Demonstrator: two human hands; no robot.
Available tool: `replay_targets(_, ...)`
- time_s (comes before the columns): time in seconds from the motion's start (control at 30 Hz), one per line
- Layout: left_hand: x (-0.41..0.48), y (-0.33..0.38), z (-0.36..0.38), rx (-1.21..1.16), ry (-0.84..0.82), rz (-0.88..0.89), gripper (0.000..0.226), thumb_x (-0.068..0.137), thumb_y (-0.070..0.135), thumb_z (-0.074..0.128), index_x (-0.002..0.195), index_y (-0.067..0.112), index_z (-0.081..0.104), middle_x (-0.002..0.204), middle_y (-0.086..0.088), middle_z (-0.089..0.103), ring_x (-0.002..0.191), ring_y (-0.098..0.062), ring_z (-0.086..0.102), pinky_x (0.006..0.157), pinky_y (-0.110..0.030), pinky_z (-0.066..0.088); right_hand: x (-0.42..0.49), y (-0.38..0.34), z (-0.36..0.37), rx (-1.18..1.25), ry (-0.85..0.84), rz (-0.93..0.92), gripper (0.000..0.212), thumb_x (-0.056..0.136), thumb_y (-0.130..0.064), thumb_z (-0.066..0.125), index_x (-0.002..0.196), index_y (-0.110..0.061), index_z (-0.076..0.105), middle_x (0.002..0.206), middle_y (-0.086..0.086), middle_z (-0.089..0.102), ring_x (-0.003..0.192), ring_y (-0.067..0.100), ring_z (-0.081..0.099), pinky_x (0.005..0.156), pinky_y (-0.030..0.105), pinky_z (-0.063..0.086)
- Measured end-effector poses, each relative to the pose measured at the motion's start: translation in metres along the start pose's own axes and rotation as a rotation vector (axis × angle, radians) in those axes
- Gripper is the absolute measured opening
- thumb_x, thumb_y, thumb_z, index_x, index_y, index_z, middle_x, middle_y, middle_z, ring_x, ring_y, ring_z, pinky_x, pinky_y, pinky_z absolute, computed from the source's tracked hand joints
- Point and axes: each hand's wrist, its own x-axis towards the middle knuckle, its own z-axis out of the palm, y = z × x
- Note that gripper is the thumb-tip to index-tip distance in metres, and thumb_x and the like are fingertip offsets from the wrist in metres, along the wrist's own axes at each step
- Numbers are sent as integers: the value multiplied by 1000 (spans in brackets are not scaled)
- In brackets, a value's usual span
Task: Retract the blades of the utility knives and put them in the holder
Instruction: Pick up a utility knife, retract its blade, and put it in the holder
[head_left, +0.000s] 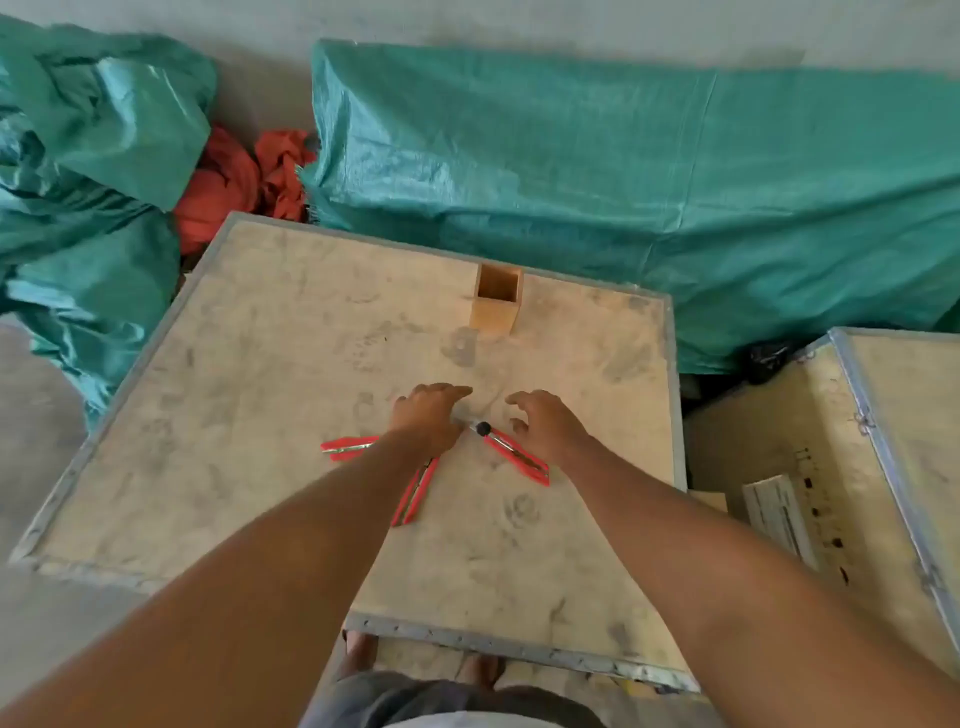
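Ok, three red utility knives on the crate top w/ me now. Right knife (514, 454) lies diagonal, black knob end toward centre, bit of metal showing past it, looks like blade out, can't be sure. Left hand (430, 415) is low over that tip, fingers curled loosely, not clamped on anything I can see. Right hand (545, 421) hovers just beside the handle, fingers spread apart, nothing held. Middle knife (415, 491) runs partly under my left forearm; left knife (347, 448) sits flat, out to the side. Holder (496, 299), small wooden box, open top, stands well apart at the far edge.

Risks, imo: left fingertips are right by the exposed end, so a careless pinch means a cut. Forearm could drag the middle knife off line. Slider may stick; forcing it could make the knife skid.

Surface: scuffed plywood crate top (234, 389), metal edging, dusty marks. Around it: green tarps (623, 171), red cloth (234, 182), another crate (831, 467) to the right, concrete floor.
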Motion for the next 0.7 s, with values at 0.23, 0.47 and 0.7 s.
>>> replay_targets(0.23, 19, 12, 46, -49, -86, 12, 39, 93, 26, 63, 131, 34, 61, 133, 5, 61, 122, -25, 58, 95, -45, 51, -19, 18, 26, 138, -102, 33, 35, 81, -26, 77, 116, -29, 76, 89, 6, 75, 85, 25, 71, 69, 28, 48)
replay_targets(0.47, 31, 15, 65, 72, 40, 10, 32, 95, 21, 57, 121, 36, 68, 128, 8, 63, 121, -26, 53, 89, -39, 42, -11, 27, 30, 177, -79, 87, 46, 80, -24, 81, 125, -24, 72, 105, 9, 77, 99, 26, 72, 85, 27, 54)
replay_targets(0.7, 46, 14, 64, -141, 139, -26, 31, 93, 24, 66, 122, 35, 70, 129, 3, 63, 120, -26, 53, 92, -40, 45, -9, 31, 31, 378, 72, 127, 34, 77, -19, 84, 111, -17, 79, 98, 5, 80, 89, 18, 74, 81, 31, 60)
